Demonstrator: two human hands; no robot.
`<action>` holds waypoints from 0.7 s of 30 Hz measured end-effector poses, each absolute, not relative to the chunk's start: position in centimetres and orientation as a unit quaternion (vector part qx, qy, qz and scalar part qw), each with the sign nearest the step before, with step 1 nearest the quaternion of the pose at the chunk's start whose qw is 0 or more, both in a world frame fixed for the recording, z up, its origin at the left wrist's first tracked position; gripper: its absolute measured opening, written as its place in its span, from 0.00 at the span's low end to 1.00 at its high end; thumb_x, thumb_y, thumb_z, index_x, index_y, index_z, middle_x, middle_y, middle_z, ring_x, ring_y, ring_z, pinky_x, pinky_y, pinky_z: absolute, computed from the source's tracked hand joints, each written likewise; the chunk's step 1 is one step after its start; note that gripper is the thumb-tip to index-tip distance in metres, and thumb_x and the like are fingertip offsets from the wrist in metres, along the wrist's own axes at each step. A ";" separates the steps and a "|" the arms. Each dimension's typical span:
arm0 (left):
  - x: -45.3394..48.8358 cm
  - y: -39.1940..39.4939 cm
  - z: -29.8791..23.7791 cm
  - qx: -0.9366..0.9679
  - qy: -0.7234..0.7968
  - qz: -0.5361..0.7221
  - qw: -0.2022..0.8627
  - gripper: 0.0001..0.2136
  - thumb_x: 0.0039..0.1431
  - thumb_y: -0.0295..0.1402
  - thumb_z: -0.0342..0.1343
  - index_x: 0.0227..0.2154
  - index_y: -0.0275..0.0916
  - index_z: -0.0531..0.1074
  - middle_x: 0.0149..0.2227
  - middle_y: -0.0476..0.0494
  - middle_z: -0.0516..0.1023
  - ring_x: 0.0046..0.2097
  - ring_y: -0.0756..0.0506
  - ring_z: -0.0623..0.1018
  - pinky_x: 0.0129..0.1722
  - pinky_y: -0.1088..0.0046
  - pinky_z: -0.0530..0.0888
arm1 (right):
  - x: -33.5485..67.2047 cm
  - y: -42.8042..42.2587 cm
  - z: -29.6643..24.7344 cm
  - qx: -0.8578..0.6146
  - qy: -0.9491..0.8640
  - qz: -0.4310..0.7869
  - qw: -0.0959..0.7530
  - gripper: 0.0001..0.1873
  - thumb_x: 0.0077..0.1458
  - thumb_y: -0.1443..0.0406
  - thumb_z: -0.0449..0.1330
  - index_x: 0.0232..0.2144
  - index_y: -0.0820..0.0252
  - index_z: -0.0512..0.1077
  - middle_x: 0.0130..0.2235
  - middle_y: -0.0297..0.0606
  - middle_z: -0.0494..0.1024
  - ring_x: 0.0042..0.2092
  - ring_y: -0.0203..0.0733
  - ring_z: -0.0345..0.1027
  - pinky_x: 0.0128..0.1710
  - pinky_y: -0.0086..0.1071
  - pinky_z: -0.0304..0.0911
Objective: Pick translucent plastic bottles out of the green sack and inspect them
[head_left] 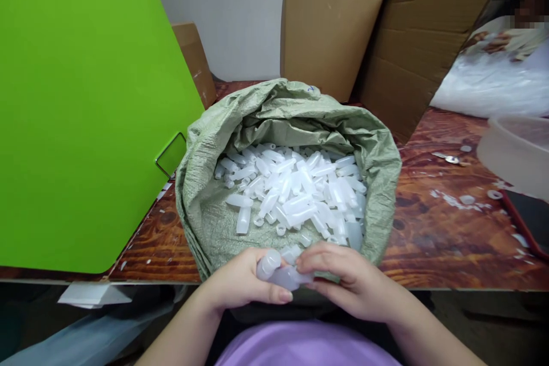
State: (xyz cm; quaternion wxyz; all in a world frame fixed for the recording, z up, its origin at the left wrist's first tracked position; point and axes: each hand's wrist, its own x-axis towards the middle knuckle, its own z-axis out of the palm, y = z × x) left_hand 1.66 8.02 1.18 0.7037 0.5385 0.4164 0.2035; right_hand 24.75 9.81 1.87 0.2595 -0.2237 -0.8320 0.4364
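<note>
A green woven sack point(206, 206) stands open on the wooden table, filled with several small translucent white plastic bottles point(295, 191). Just below the sack's near rim, my left hand point(240, 286) and my right hand point(351, 283) meet around one small translucent bottle point(278, 274). The left hand's fingers are wrapped round the bottle's capped end. With its fingers curled, the right hand pinches the other end. Both hands hover over my lap, in front of the table edge.
A large bright green panel point(81, 97) leans at the left. Brown cardboard boxes point(334, 17) stand behind the sack. A translucent plastic tub point(518, 154) sits at the right, with small caps scattered on the table point(446, 240). Another person works at the far right behind a plastic bag point(493, 86).
</note>
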 end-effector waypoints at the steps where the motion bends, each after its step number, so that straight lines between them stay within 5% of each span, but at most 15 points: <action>1: 1.7 8.2 1.3 0.533 0.419 0.198 0.708 0.17 0.40 0.39 0.66 0.32 0.33 0.73 0.29 0.50 0.67 0.30 0.51 0.65 0.29 0.77 0.63 | 24.8 9.8 2.0 -0.222 -0.840 0.427 0.250 0.12 0.58 0.69 0.53 0.45 0.57 0.69 0.44 0.42 0.74 0.45 0.38 0.68 0.45 0.31 0.64; 13: 1.6 9.6 1.1 0.508 0.365 0.081 0.776 0.15 0.35 0.39 0.68 0.26 0.37 0.74 0.21 0.53 0.70 0.23 0.51 0.67 0.23 0.76 0.64 | 25.1 9.2 2.0 -0.221 -0.841 0.443 0.219 0.12 0.58 0.68 0.54 0.45 0.55 0.69 0.45 0.41 0.76 0.46 0.38 0.69 0.46 0.29 0.65; 21: 2.6 9.8 1.2 0.437 0.348 0.090 0.824 0.16 0.32 0.42 0.68 0.24 0.37 0.76 0.17 0.53 0.69 0.17 0.54 0.62 0.14 0.77 0.57 | 25.5 9.4 1.3 -0.256 -0.856 0.388 0.224 0.13 0.58 0.66 0.55 0.46 0.55 0.70 0.43 0.41 0.77 0.43 0.40 0.72 0.43 0.30 0.66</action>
